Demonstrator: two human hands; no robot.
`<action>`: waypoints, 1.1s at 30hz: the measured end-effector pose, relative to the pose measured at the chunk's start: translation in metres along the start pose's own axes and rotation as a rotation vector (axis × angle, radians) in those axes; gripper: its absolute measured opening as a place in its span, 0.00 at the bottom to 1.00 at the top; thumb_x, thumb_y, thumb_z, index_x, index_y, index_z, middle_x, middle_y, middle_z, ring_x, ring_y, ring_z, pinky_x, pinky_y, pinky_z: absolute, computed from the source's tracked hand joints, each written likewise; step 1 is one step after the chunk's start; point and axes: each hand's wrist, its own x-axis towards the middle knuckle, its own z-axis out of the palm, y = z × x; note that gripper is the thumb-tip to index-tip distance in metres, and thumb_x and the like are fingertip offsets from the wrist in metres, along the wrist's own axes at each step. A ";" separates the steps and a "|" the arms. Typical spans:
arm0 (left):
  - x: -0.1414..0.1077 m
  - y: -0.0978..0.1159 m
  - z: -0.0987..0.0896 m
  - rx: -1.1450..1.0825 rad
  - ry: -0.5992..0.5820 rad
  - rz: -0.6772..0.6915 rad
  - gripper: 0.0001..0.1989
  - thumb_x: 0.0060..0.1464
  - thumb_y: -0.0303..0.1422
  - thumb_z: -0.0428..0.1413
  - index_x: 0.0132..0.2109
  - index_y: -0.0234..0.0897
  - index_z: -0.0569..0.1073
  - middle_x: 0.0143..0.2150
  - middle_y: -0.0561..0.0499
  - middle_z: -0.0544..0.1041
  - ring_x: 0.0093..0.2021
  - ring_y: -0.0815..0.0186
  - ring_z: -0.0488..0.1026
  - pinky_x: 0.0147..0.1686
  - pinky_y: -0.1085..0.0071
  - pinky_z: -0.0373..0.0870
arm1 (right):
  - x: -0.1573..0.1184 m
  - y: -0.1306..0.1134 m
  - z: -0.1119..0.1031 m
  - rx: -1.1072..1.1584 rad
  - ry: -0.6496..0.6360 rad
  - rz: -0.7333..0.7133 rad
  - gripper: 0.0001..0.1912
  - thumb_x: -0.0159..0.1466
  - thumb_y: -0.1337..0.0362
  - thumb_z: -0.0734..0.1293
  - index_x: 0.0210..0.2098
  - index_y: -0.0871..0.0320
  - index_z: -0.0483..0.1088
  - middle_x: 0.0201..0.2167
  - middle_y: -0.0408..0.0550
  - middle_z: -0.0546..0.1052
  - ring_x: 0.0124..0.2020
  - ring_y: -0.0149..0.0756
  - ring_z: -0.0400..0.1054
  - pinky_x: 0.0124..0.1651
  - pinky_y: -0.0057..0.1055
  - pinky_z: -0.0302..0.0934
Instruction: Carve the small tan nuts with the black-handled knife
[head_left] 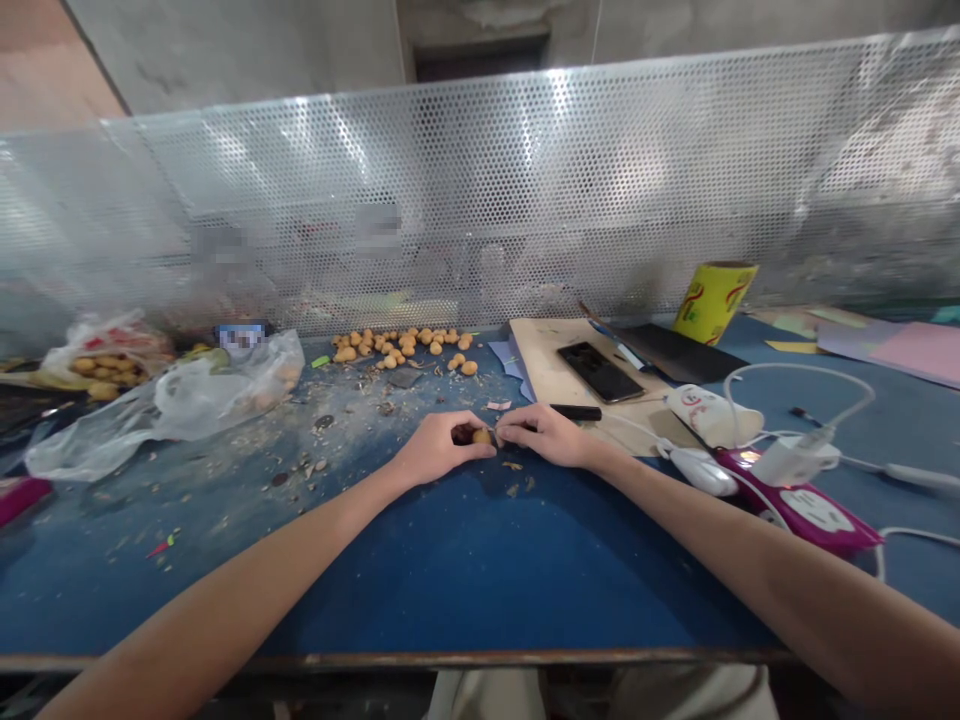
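Note:
Over the middle of the blue table, my left hand (442, 447) is closed around a small round yellow-brown fruit (481, 437). The thumb and forefinger curl about it, and part of it shows between them. Just to its right, my right hand (546, 436) has its fingertips pinched together beside the fruit. Whatever lies in that pinch is too small to make out. A few pale peel scraps (513, 466) lie below the hands. Farther back, several similar loose fruits (409, 343) lie in a scattered row.
Plastic bags (225, 385) with fruit are at the left. Scraps litter the blue table (480, 590). At the right are a phone (598, 371) on a cardboard sheet, a yellow roll (716, 300), and a power strip (814, 515) with white cables. A perforated metal screen (480, 200) stands behind.

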 end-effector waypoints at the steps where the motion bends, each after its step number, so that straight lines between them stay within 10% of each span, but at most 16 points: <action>1: 0.000 0.000 0.000 -0.001 0.000 0.001 0.16 0.51 0.44 0.61 0.41 0.38 0.76 0.36 0.51 0.78 0.35 0.65 0.74 0.38 0.69 0.69 | 0.000 0.000 0.001 -0.016 0.017 0.005 0.18 0.68 0.56 0.59 0.32 0.59 0.73 0.29 0.45 0.74 0.31 0.32 0.66 0.39 0.28 0.58; 33: 0.002 0.001 0.001 0.006 -0.007 0.005 0.16 0.51 0.44 0.61 0.41 0.38 0.77 0.35 0.52 0.78 0.35 0.65 0.73 0.37 0.70 0.68 | 0.002 -0.002 0.006 -0.129 -0.009 0.056 0.14 0.65 0.63 0.59 0.25 0.59 0.68 0.24 0.41 0.70 0.27 0.29 0.62 0.32 0.27 0.54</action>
